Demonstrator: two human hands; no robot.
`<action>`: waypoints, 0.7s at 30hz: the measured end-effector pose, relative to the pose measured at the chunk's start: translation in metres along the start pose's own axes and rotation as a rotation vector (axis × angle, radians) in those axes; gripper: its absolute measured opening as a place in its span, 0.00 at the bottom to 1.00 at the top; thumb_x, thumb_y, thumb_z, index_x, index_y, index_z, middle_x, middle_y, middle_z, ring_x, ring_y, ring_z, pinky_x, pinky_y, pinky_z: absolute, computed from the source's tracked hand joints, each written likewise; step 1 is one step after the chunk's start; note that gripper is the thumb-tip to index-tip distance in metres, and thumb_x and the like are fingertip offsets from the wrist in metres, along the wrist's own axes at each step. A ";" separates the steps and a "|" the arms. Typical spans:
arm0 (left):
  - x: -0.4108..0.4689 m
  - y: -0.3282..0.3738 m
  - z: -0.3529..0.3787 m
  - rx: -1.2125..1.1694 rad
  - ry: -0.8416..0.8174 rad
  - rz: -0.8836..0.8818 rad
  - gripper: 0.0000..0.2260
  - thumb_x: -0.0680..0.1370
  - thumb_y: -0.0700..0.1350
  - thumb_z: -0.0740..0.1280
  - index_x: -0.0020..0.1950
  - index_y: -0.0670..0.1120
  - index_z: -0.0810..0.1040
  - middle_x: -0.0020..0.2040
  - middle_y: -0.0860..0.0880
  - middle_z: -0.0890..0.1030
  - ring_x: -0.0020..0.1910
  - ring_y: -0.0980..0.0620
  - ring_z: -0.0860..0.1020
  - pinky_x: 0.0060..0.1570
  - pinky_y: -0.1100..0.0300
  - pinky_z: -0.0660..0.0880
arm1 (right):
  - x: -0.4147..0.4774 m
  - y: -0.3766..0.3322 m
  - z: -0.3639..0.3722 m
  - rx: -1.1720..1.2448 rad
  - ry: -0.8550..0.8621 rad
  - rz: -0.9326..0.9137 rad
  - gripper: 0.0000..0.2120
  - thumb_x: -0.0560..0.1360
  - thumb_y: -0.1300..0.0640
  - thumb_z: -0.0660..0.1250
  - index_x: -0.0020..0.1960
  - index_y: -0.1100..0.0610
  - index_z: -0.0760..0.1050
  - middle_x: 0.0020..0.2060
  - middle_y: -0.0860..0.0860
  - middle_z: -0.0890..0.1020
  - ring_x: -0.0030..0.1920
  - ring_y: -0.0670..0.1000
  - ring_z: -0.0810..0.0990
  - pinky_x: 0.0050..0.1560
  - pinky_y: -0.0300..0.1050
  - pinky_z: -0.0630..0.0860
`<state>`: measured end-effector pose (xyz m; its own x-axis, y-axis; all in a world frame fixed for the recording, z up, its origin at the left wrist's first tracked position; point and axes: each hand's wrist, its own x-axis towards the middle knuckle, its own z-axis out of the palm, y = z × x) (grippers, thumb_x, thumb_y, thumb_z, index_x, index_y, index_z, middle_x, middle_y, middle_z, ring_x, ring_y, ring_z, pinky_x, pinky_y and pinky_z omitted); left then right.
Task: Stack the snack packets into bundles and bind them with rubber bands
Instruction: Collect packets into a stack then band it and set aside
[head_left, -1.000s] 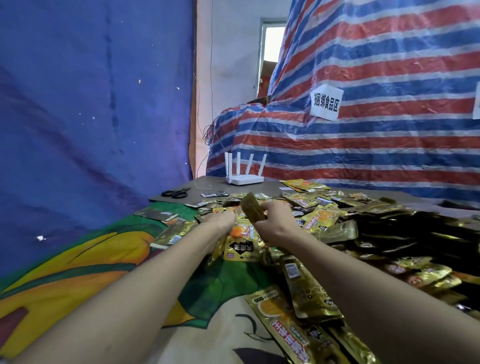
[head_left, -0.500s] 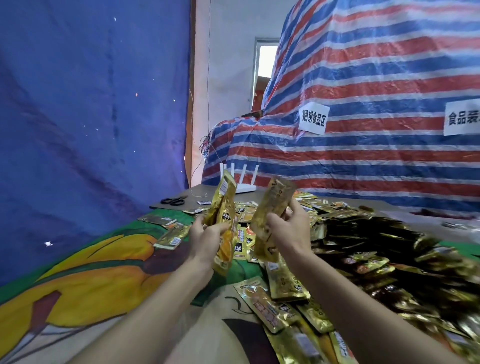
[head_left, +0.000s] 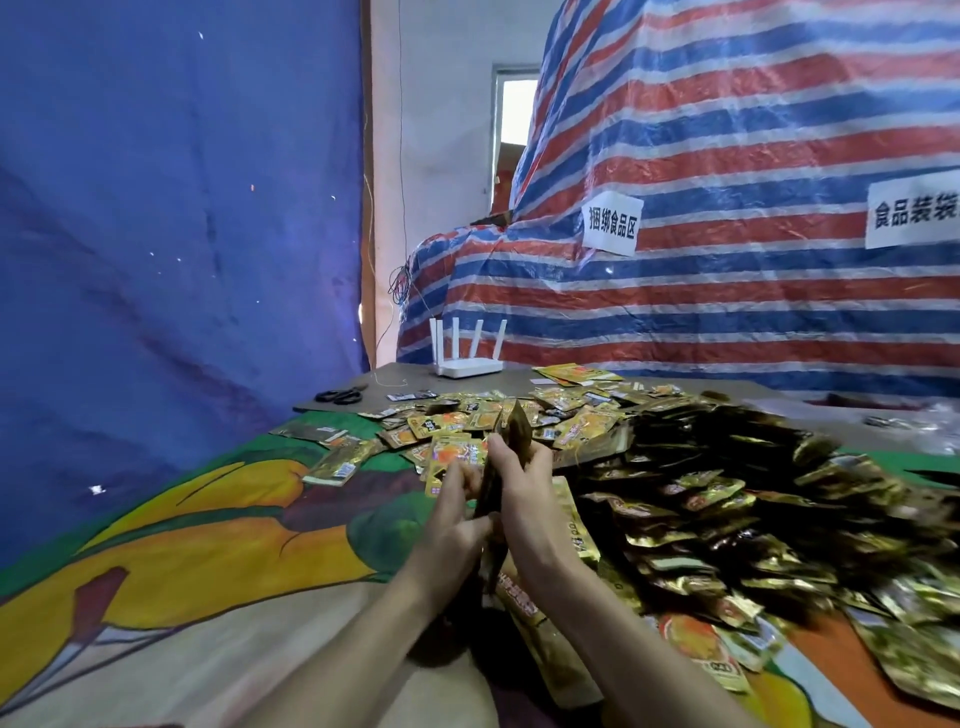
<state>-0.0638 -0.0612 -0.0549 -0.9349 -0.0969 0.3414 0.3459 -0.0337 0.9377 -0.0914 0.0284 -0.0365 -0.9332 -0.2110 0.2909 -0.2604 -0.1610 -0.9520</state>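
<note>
Both my hands meet at the middle of the view around a thin stack of gold snack packets (head_left: 511, 441) held on edge, upright. My left hand (head_left: 454, 525) presses the stack's left face with its fingers curled on it. My right hand (head_left: 524, 496) grips the right face. A large heap of gold and dark snack packets (head_left: 727, 499) covers the table to the right and behind. Loose packets (head_left: 467, 423) lie scattered past my hands. I see no rubber band in either hand.
A colourful printed cloth (head_left: 208, 530) covers the table's left part. Black scissors (head_left: 340, 396) and a white router (head_left: 467, 364) sit at the far edge. A blue tarp hangs at left, a striped tarp (head_left: 727, 208) with paper labels behind.
Half a second ago each hand held its own packets apart and raised. They have come together into one stack, and both hands have lowered toward the table.
</note>
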 end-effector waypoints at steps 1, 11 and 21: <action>-0.001 0.000 -0.001 -0.038 -0.030 -0.006 0.28 0.66 0.38 0.66 0.66 0.35 0.67 0.54 0.32 0.76 0.52 0.44 0.76 0.52 0.40 0.73 | 0.001 0.002 0.000 -0.006 -0.025 -0.002 0.18 0.80 0.44 0.66 0.64 0.52 0.66 0.48 0.50 0.81 0.43 0.42 0.84 0.40 0.34 0.77; 0.005 -0.006 -0.012 -0.385 -0.100 -0.334 0.22 0.69 0.48 0.63 0.54 0.36 0.85 0.56 0.32 0.81 0.52 0.36 0.81 0.55 0.44 0.76 | 0.009 0.019 -0.016 -0.005 0.050 -0.052 0.17 0.77 0.64 0.71 0.63 0.58 0.72 0.48 0.53 0.86 0.46 0.48 0.86 0.43 0.42 0.81; 0.009 -0.014 -0.014 0.081 0.054 -0.022 0.44 0.67 0.35 0.65 0.72 0.71 0.58 0.61 0.47 0.79 0.52 0.46 0.81 0.35 0.56 0.79 | 0.011 0.015 -0.015 -0.030 0.257 -0.075 0.09 0.74 0.62 0.76 0.53 0.60 0.80 0.42 0.55 0.86 0.41 0.49 0.86 0.45 0.46 0.84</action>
<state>-0.0755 -0.0755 -0.0661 -0.9357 -0.1509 0.3190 0.3160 0.0442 0.9477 -0.1089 0.0385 -0.0489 -0.9421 0.0532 0.3310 -0.3352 -0.1371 -0.9321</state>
